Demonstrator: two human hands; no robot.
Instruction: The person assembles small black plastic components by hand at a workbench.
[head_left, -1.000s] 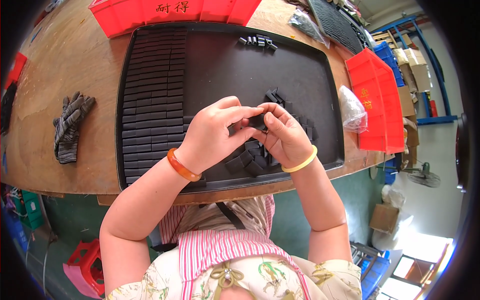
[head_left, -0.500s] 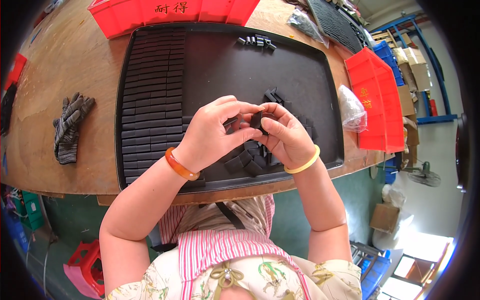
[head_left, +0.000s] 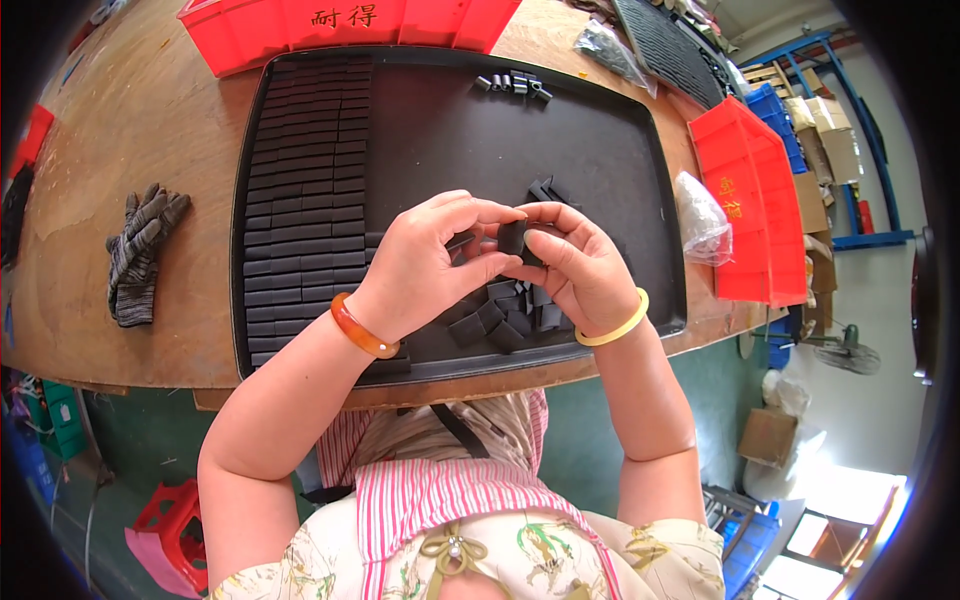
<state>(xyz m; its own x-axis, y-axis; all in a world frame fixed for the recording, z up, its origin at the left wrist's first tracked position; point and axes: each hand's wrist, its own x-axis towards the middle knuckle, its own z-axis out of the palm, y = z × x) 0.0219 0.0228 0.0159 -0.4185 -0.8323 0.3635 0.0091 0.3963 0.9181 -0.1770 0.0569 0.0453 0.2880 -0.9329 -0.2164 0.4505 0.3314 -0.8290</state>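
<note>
Between my fingertips, above the black tray (head_left: 430,130), is a small black piece (head_left: 512,238) with a smooth curved face. My left hand (head_left: 430,255) pinches it from the left with thumb and forefinger. From the other side my right hand (head_left: 580,260) grips it, thumb pressed against its face. Loose black pieces (head_left: 495,325) lie heaped in the tray below my hands, and a few more (head_left: 545,190) lie just beyond them. Neat rows of black pieces (head_left: 305,200) fill the tray's left side. A small group of short black tubes (head_left: 515,85) sits at its far edge.
A red bin (head_left: 350,35) stands behind the tray, and another red bin (head_left: 750,200) at its right, with a clear plastic bag (head_left: 705,220) between. Grey knitted gloves (head_left: 145,255) lie on the wooden table (head_left: 70,250) at left. A black ridged mat (head_left: 670,45) lies far right.
The black piece has turned a little between my fingers, so more of its face shows. My right hand has shifted slightly to the right; my left has barely moved.
</note>
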